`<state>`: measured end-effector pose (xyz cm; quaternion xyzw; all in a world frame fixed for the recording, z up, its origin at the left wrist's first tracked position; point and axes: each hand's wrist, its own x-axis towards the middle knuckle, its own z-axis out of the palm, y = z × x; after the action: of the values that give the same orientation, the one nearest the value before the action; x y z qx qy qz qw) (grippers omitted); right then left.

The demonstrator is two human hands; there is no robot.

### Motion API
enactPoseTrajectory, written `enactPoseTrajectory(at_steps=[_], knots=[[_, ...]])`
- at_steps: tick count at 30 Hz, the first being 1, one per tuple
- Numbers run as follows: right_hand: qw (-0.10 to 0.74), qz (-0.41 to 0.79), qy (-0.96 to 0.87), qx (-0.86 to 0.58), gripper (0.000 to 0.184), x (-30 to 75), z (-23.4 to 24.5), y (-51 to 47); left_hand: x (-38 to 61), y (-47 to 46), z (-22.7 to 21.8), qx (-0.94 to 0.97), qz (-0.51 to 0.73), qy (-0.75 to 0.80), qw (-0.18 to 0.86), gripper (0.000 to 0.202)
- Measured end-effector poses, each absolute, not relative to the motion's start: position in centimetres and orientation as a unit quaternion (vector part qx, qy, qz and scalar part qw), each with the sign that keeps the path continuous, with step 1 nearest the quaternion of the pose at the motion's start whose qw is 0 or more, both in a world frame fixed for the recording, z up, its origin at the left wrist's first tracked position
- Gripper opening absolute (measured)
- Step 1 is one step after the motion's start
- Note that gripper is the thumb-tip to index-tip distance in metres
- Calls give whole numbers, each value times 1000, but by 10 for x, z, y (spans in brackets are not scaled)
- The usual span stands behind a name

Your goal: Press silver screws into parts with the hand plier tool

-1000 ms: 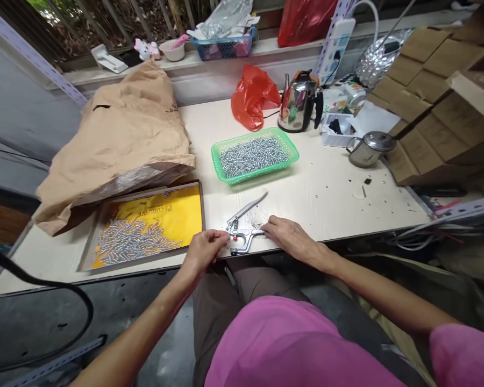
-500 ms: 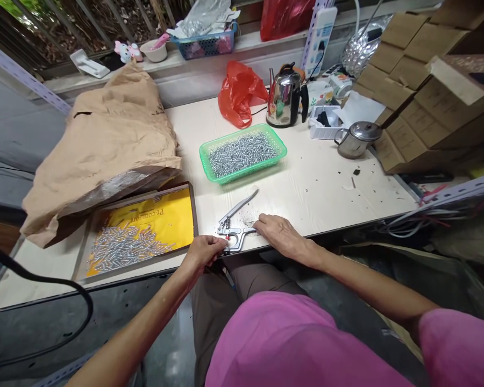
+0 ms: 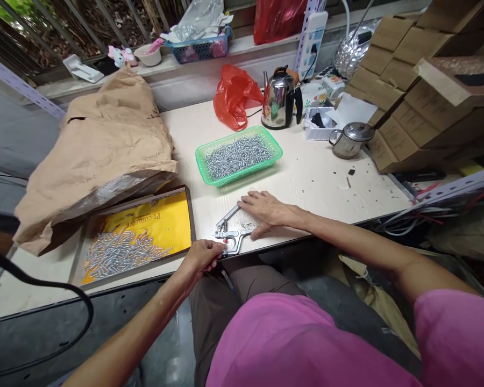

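Note:
A silver hand press (image 3: 229, 232) with a long lever is fixed at the near edge of the pale table (image 3: 322, 177). My left hand (image 3: 201, 256) is pinched at the press head, on something too small to make out. My right hand (image 3: 263, 210) lies over the raised lever, fingers wrapped round it. A green basket (image 3: 239, 156) full of small metal pieces stands beyond the press. To the left, a shallow tray with a yellow bottom (image 3: 135, 234) holds several more metal pieces.
A big brown paper sack (image 3: 100, 145) lies open at the tray's far side. A red plastic bag (image 3: 234, 97), a steel kettle (image 3: 278, 99) and a small metal pot (image 3: 349, 140) stand at the back. Cardboard boxes (image 3: 411, 91) are stacked on the right. A black cable (image 3: 44, 285) loops at lower left.
My right hand has moved up from the press's lower handle onto the raised lever. My left hand has stayed at the press head. The view has shifted slightly.

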<state>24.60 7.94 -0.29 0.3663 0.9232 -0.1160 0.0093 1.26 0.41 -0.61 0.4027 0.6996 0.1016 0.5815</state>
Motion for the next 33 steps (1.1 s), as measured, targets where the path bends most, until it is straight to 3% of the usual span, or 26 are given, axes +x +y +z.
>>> enactPoseTrajectory(at_steps=[10, 14, 16, 18, 20, 22, 30, 33], knots=[[14, -97, 918, 384, 75, 240, -1, 75, 13, 2, -7, 402, 110, 705, 574, 44], [15, -112, 915, 387, 57, 242, 2, 68, 12, -1, -4, 413, 101, 706, 566, 46], [6, -124, 911, 392, 49, 243, 3, 63, 13, -5, -1, 468, 89, 720, 505, 42], [-3, -131, 907, 401, 44, 243, 5, 58, 17, -8, 2, 578, 100, 720, 371, 33], [-5, -135, 904, 406, 42, 243, 7, 55, 26, -8, 3, 693, 123, 673, 227, 26], [1, -137, 902, 408, 42, 242, 10, 52, 37, -3, 2, 778, 123, 598, 147, 29], [19, -134, 892, 431, 64, 248, 17, 48, 61, 41, -4, 885, -9, 455, 100, 57], [35, -112, 888, 445, 52, 248, 16, 43, 60, 46, 1, 886, -33, 451, 97, 53]])
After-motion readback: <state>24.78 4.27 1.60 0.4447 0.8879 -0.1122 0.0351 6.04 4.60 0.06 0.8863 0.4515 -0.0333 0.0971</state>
